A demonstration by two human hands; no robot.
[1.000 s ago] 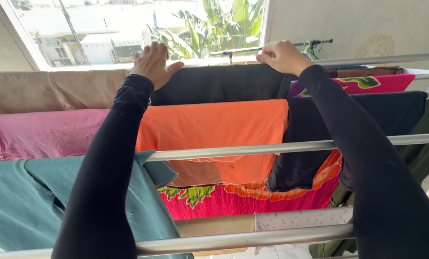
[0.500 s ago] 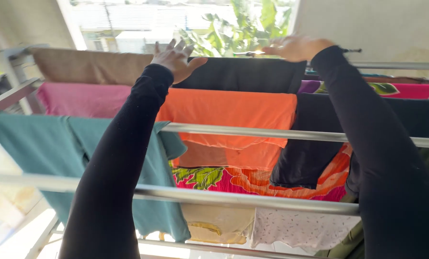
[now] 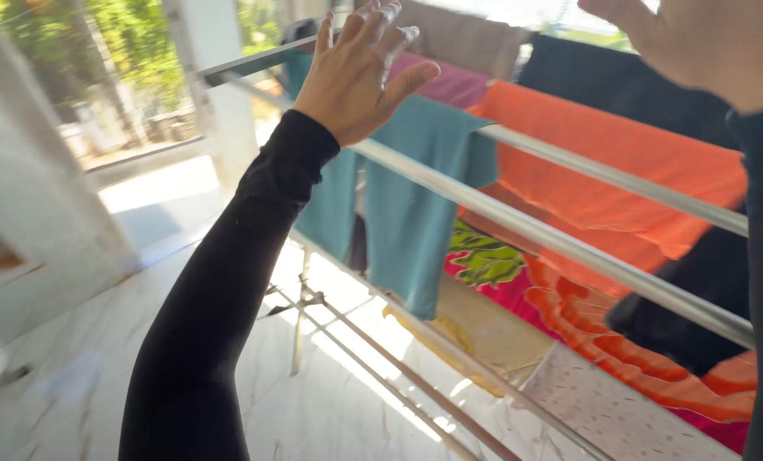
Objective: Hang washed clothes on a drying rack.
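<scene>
My left hand (image 3: 357,70) is raised in the air with fingers spread, holding nothing, in front of the teal cloth (image 3: 415,196) that hangs over a rail of the metal drying rack (image 3: 561,239). My right hand (image 3: 697,43) is at the top right, partly cut off by the frame edge, open and away from the clothes. An orange cloth (image 3: 620,162) and a black cloth (image 3: 612,85) hang on rails behind. Both arms wear black sleeves.
A pink cloth (image 3: 450,81) and a beige cloth (image 3: 467,38) hang on the far rails. A floral pink and orange cloth (image 3: 569,316) and a white dotted cloth (image 3: 612,410) hang lower. White marble floor (image 3: 82,376) lies left, with a window (image 3: 99,77) beyond.
Both hands have let go of the black cloth on the far rail and pulled back. My view has swung to the left, toward the window and floor.
</scene>
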